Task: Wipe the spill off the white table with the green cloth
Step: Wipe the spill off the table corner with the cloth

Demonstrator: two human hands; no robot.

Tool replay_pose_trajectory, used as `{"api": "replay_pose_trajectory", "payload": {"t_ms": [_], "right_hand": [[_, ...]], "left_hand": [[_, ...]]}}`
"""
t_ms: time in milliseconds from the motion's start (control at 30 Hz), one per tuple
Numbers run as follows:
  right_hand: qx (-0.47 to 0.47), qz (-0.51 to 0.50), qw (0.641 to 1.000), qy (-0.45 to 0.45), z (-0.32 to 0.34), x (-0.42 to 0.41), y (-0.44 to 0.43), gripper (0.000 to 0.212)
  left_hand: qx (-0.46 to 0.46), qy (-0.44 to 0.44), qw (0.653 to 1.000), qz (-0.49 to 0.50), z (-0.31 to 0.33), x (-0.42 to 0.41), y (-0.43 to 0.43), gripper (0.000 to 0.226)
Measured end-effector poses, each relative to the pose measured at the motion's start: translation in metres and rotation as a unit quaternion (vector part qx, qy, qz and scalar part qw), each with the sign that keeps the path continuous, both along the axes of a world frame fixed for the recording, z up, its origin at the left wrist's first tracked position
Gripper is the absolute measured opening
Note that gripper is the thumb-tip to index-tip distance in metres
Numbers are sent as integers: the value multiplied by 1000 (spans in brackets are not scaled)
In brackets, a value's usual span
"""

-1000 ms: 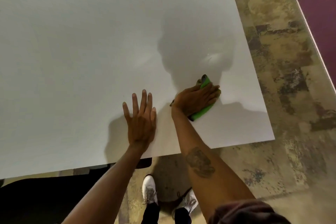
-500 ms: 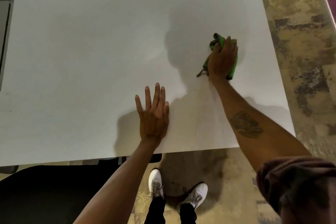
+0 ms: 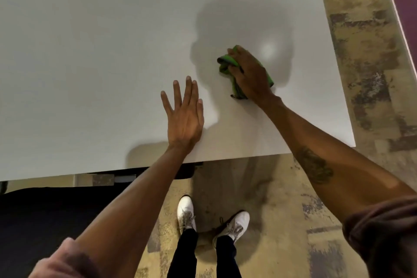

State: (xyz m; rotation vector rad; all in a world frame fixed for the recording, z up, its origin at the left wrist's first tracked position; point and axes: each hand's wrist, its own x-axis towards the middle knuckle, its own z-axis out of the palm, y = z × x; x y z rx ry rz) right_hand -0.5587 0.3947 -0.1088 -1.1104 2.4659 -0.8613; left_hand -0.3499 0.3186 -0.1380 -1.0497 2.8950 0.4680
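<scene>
Now my right hand (image 3: 250, 74) presses its grip onto the bunched green cloth (image 3: 225, 66); left hand (image 3: 184, 115) lies spread flat on the white worktop (image 3: 90, 52)

No text, label, brand, number or sign can be read anywhere here. The dark mark on the right forearm (image 3: 314, 166) is too blurred to make out.

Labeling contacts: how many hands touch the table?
2. Left hand lies flat with open fingers near the table's front edge. Right hand presses the cloth farther in, right of it. None hidden.
</scene>
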Motion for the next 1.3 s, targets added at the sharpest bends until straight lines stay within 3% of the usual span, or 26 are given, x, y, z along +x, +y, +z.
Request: {"api": "replay_pose_trajectory", "payload": {"t_ms": [233, 600, 767, 1067, 1300], "right_hand": [[-16, 95, 995, 39, -1, 57, 27, 38], [-5, 199, 979, 34, -6, 127, 77, 41], [-7, 239, 970, 35, -7, 148, 94, 42], [-14, 305, 952, 36, -8, 175, 118, 42], [-10, 332, 932, 142, -5, 178, 119, 48]], "left_hand": [[24, 23, 999, 26, 5, 1, -1, 58], [116, 157, 981, 18, 11, 26, -6, 53], [125, 143, 982, 13, 13, 43, 0, 53], [43, 84, 996, -7, 12, 55, 9, 53], [12, 60, 998, -19, 9, 52, 11, 54]]}}
